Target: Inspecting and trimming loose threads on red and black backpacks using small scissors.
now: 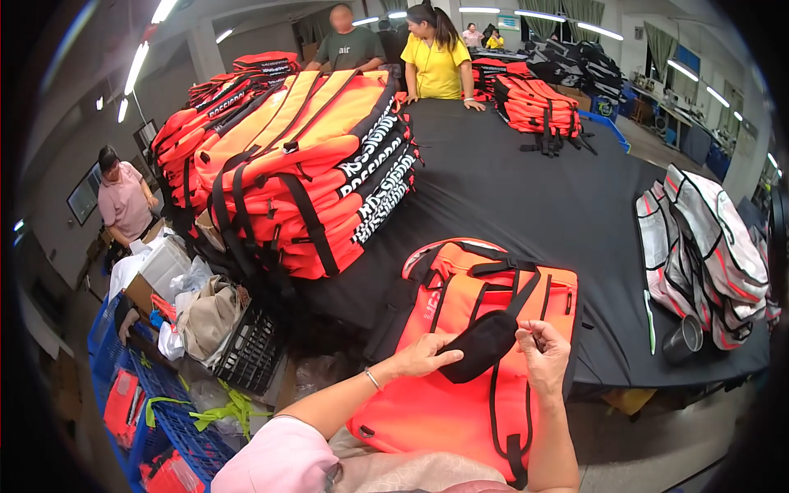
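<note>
An orange-red backpack [468, 411] with black straps and trim lies in front of me, partly over the table edge. My left hand [426, 355] pinches the near left end of its black padded strap [481, 343], thumb on top, and holds it raised above the orange fabric. At the strap's right end is my right hand [544, 353], fingers bent and pinched together. What sits between those fingertips is too small to make out. A narrow black webbing strap [526, 296] runs from the padded piece up toward the top of the bag.
A tall pile of orange backpacks [304, 164] stands on the black-covered table [501, 197] at left. More bags [538, 107] lie at the far end, near two people. White-grey pieces [711, 238] and a metal cup [684, 338] are at right. Blue crates [177, 411] stand at lower left.
</note>
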`<state>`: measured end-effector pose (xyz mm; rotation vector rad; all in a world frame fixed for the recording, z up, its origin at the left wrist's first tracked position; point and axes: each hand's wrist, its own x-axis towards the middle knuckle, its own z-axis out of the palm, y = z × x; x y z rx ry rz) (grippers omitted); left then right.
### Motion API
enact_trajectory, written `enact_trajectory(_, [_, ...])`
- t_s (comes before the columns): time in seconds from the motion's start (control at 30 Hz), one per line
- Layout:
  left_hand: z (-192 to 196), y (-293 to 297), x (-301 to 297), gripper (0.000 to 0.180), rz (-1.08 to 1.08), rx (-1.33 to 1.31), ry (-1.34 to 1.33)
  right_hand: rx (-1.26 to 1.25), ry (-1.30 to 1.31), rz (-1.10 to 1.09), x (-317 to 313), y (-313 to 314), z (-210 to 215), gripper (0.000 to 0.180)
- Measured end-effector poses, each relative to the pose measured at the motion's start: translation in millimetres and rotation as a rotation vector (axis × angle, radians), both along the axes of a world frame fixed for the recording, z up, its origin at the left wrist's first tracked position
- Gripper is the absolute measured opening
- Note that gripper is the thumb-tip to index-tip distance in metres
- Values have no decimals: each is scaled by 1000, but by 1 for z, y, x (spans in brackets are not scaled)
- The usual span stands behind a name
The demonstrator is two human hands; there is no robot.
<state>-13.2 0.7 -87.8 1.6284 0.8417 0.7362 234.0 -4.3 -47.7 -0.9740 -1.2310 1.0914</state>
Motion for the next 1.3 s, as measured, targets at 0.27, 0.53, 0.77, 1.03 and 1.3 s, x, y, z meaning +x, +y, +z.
enact_trajectory(0.27, [-20, -13, -3, 33, 14, -19, -23, -17, 42, -55, -6, -1, -6, 19])
enact_trajectory(0.53, [-24, -17, 4, 32, 99, 231, 89, -51, 60, 59, -10, 1, -9, 18])
enact_trajectory(0.77, [-32, -20, 9, 24, 232, 254, 67, 42, -69, -56, -18, 3, -12, 17])
enact_trajectory(1.03, [-29, -26, 14, 24, 289, 267, 65, -260, -137, -57, -13, 1, -14, 39])
enact_trajectory(1.3, [-39, -25, 18, 24, 323, 195, -88, -281, 53, 81, -20, -7, 2, 38])
